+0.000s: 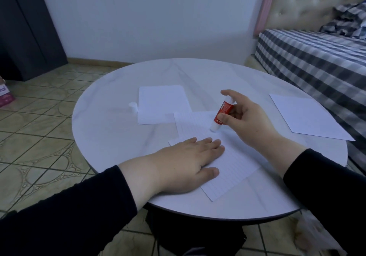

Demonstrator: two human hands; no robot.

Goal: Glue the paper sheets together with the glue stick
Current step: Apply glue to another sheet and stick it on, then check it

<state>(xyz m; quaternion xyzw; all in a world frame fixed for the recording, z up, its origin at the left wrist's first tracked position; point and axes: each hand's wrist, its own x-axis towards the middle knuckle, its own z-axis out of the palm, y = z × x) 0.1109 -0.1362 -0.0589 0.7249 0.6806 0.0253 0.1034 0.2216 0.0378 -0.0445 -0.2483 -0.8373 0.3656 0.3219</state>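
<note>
We've got our right hand (245, 117) wrapped around the red glue stick (222, 113), tilted with its white tip down on the lined sheet (233, 168). Our left hand (186, 162) lies flat, fingers spread, pinning that same sheet near its lower edge. The round table (111, 129) looks like smooth pale marble. The little white cap (133, 107) stands beside another paper stack (162, 103).

bench (122, 97): round, white marbled top
floor (39, 137): beige tiles with ring patterns
wall (148, 18): plain, pale
wardrobe (25, 28): dark, far left
bed (316, 61): right, grey checked sheet, tufted headboard (305, 2)
box (6, 95): pink, on floor at left edge
</note>
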